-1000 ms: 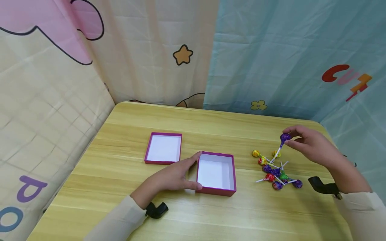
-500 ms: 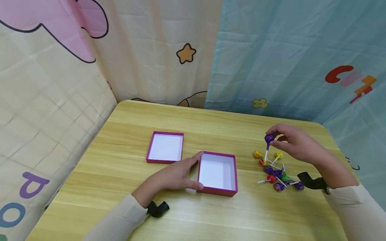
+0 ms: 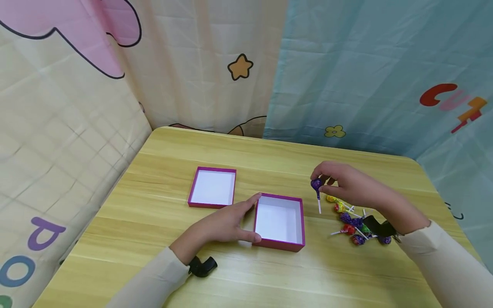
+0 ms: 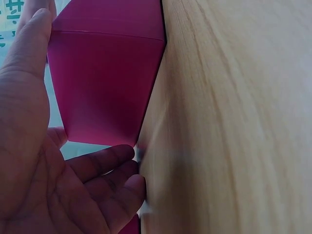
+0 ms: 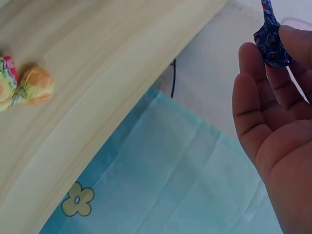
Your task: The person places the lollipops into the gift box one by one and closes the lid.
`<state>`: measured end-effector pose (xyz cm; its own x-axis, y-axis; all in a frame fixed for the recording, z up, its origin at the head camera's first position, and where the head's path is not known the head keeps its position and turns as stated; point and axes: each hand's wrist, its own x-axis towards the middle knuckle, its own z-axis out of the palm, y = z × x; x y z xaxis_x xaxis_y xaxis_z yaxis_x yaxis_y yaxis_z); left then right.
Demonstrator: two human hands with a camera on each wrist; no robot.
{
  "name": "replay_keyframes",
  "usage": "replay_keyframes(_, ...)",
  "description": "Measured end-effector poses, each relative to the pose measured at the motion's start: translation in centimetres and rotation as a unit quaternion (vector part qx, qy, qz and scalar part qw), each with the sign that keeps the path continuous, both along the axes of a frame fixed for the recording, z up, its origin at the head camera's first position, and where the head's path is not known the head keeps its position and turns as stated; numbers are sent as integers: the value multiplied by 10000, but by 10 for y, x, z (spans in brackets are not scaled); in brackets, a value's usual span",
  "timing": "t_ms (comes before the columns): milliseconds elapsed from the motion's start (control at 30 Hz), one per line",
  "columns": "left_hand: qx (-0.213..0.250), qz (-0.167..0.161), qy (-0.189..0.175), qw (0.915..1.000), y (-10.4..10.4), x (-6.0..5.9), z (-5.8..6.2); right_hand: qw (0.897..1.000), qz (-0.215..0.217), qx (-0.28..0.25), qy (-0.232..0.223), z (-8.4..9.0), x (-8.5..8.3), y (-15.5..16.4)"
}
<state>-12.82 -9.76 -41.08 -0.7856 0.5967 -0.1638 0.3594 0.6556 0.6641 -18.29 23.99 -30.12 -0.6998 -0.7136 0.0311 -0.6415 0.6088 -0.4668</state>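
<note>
Right hand (image 3: 348, 186) is held above the table (image 3: 231, 273), just to the right of the nearer box, and one purple lollipop (image 3: 316, 185) is pinched by its wrapped head between thumb and fingertips, with the white stick hanging down. In the right wrist view the same wrapper (image 5: 270, 41) is seen at the fingertips (image 5: 253, 58), though its stick is mostly cut off by the frame edge.

Left hand (image 3: 227, 222) is laid flat on the table with fingers nearly straight, pressed against the left wall of the nearer box (image 3: 280, 246); the wall (image 4: 107, 83) fills the left wrist view, so little else can be made out there.

Two shallow magenta trays with white insides are counted: the nearer one by the left hand, and a second tray (image 3: 213, 204) farther and to the left, apart from it.

One loose pile of lollipops (image 3: 352, 224) lies on the table at the right, near the right wrist. Roughly eight heads can be told apart, in yellow, red, purple and green, but an exact count is prevented, since part of the pile is hidden behind the wrist and a black strap mount (image 3: 375, 224). Two of them (image 5: 22, 87) are shown in the right wrist view.
</note>
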Motion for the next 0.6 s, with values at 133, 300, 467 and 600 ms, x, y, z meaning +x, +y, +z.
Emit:
replay_keyframes(133,4,2,-13,10000,0,-1,-2,9994,190,269,-119,1,-1,-16)
replay_keyframes(300,56,6,-46,10000,-1,-1,-3,9979,476,396,-190,1,-4,-31)
replay_keyframes(467,91,25,-64,9999,-1,-1,-3,9947,853,402,-420,1,-8,-43)
replay_keyframes(600,132,0,-37,9999,-1,0,-4,9906,1087,383,-743,1,-9,-55)
